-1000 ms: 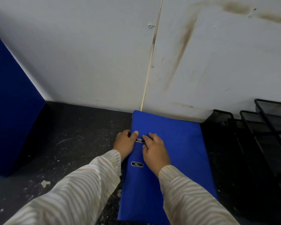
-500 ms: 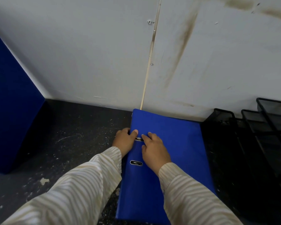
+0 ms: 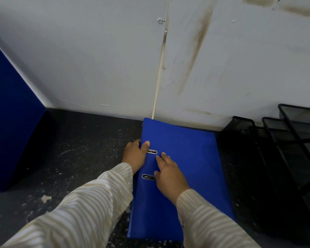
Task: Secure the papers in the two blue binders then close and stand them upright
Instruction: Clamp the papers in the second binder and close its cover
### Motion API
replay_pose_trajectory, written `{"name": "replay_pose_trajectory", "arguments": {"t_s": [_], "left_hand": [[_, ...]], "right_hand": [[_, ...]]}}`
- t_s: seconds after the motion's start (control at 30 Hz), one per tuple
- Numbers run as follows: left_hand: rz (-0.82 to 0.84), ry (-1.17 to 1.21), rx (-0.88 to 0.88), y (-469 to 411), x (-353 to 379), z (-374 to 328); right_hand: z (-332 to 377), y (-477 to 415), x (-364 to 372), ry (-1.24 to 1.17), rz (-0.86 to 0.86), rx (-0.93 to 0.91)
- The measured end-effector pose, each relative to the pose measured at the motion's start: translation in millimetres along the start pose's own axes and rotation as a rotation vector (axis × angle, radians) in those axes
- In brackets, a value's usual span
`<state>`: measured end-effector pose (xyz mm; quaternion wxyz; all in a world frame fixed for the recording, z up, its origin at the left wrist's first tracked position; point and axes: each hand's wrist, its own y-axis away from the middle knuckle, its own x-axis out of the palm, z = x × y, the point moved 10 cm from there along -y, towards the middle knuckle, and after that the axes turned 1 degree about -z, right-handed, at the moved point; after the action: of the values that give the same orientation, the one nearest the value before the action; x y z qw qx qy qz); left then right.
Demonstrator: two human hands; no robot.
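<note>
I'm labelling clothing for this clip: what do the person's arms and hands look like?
Both the left sleeve and right sleeve are long, cream fabric with wavy pale stripes, ending at the wrists. The left hand and right hand are bare: no gloves, rings or watch.

A stained white wall [image 3: 97,59] rises behind a dark speckled surface [image 3: 70,158]. Black wire mesh trays [image 3: 284,140] stand at right.

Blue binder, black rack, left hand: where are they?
blue binder [image 3: 186,158], head view, bare top cover.
black rack [image 3: 240,126], head view, mesh side.
left hand [image 3: 134,155], head view, back of the hand.
</note>
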<state>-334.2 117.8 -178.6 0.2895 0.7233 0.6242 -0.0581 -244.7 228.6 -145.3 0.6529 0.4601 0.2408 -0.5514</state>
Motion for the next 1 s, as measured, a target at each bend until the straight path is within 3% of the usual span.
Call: {"name": "replay_pose_trajectory", "arguments": {"t_s": [0.3,0.57,0.83,1.0], "left_hand": [[-0.067,-0.063,0.099,25.2,4.7,5.8],[-0.149,-0.122,0.136,32.9,-2.0,0.8],[0.076,0.063,0.273,68.0,9.9,-4.7],[0.377,0.189,0.197,83.1,18.6,4.1]], "right_hand": [[-3.4,25.9,17.5,0.071,0.155,-0.039],[-0.3,20.6,20.1,0.139,0.175,-0.016],[-9.3,16.7,18.2,0.103,0.218,0.008],[-9.4,19.7,14.8,0.125,0.224,0.016]]}}
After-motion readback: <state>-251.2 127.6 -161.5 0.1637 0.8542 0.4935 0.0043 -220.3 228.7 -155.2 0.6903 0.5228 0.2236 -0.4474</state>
